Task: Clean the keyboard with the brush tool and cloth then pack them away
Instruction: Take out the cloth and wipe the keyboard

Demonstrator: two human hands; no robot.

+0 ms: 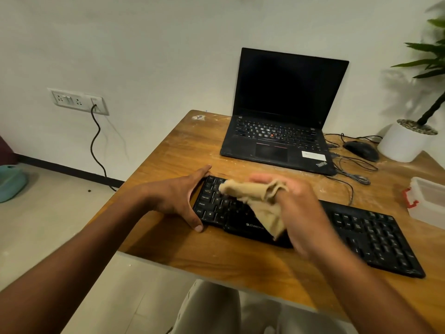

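Wiping the keyboard (pixel 361 227) on the table (pixel 183 150), the right hand (pixel 298 208) is gripping the cloth (pixel 255 201) while the left hand (pixel 183 198), fingers straight, is bracing its end; packing away is seemingly remaining.

Bare surface (pixel 183 150) lies open left of the laptop (pixel 279 141) and in the strip between laptop and keyboard (pixel 361 227). To the right the way is crowded: loose cables (pixel 354 172), a mouse (pixel 361 150), a white plant pot (pixel 404 143) and a clear plastic box (pixel 428 201) near the keyboard's right end. The front strip before the keyboard is free.
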